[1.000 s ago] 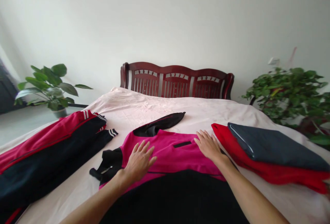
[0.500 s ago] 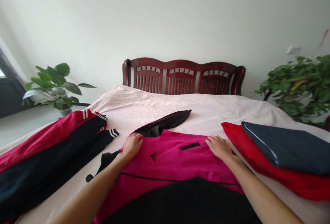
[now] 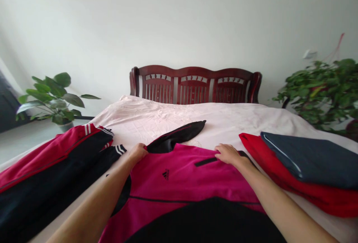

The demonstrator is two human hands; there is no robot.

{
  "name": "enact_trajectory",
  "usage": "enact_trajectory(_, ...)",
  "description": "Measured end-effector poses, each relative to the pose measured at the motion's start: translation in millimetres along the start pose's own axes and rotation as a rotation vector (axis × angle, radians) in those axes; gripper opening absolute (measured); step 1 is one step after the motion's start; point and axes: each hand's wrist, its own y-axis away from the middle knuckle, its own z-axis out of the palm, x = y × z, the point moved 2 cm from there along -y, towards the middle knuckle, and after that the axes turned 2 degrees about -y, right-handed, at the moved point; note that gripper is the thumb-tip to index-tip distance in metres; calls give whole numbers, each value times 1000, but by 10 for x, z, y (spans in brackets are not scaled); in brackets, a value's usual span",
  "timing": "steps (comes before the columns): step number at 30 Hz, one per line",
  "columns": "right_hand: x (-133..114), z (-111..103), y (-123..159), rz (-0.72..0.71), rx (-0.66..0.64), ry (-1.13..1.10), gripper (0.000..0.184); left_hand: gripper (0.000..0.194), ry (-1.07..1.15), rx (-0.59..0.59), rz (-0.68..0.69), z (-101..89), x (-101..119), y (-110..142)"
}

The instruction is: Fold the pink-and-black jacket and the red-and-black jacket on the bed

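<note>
A magenta and black sports jacket (image 3: 179, 176) lies spread on the bed in front of me, its black sleeve (image 3: 179, 135) stretching away toward the headboard. My left hand (image 3: 137, 150) is closed on the jacket's far left corner, fingers curled over the edge. At the far right corner my right hand (image 3: 228, 153) grips the fabric beside a black chest strip (image 3: 205, 161), with its fingers bent down.
A red and black striped track jacket (image 3: 56, 168) lies at the left. A folded dark navy garment (image 3: 307, 161) rests on a red one (image 3: 282, 183) at the right. Behind are the wooden headboard (image 3: 195, 86), pink sheet (image 3: 195, 116) and two potted plants (image 3: 53, 97) (image 3: 324, 90).
Both hands slid from lying flat on the magenta jacket up to its far edge and closed on the corners. The logo on the chest came into view.
</note>
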Motion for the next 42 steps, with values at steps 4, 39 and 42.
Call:
enact_trajectory(4,3,-140,318,-74,136,-50,18,15,96,27,62,-140,22,39)
enact_trajectory(39,-231,-143,1499,-183,175,-307,43,33,-76,-222,178,-162,309,643)
enact_trajectory(42,-438,-4,1526,-245,86,-314,42,36,70,-213,145,-83,435,660)
